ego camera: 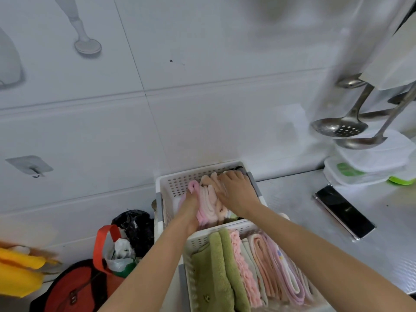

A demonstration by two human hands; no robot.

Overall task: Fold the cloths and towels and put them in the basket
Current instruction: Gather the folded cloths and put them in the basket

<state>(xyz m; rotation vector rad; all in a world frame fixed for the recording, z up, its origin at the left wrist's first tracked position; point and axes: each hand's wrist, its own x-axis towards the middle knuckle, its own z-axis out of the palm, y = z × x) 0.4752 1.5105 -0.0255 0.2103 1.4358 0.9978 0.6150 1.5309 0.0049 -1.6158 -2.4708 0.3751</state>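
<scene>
- Both hands are down in the far white basket [171, 188] at the centre of the frame, against the tiled wall.
- The left hand [190, 212] holds a folded pink cloth [195, 188], fingers curled round it, standing it on edge at the left of the row.
- The right hand [236, 190] lies flat with straight fingers on the peach towels [213, 199], pressing them toward the basket's right side.
- A second white basket [198, 240] sits nearer, at lower centre, already packed with upright folds: green towels [216, 273] on the left, pink and peach ones [270, 266] to their right.
- Both forearms cross over that nearer basket and hide part of its rim.
- A dark phone [344, 210] lies on the metal counter [382, 244] at right, well apart from the baskets.
- Steel ladles [342, 127] hang at upper right above stacked plastic containers [364, 167].
- At lower left, beside the baskets, sit a red bag [76, 287], a black plastic bag [135, 224] and something yellow [20, 271].
</scene>
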